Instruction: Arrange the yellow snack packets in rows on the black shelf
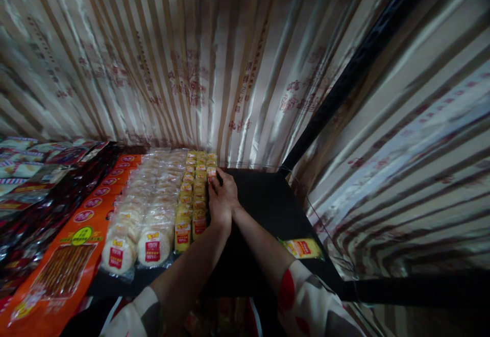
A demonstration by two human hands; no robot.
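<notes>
My right hand (228,186) and my left hand (219,205) are close together at the right side of rows of small yellow snack packets (185,194). My right hand's fingers are bent around the edge of a yellow packet with a red and white label (212,172) at the near end of the short third row. Just below it, my left hand's fingers stretch forward along the row, their tips near that same packet. Part of my left palm is hidden from view. Left of the yellow rows stand two rows of clear-wrapped round white crackers (154,245).
Orange snack bags (78,245) and dark shiny packs (49,214) lie farther left. A single yellow packet (302,248) lies on the black shelf (254,199) at the right. A black post (325,107) rises at the back corner, before a pleated printed curtain (214,61).
</notes>
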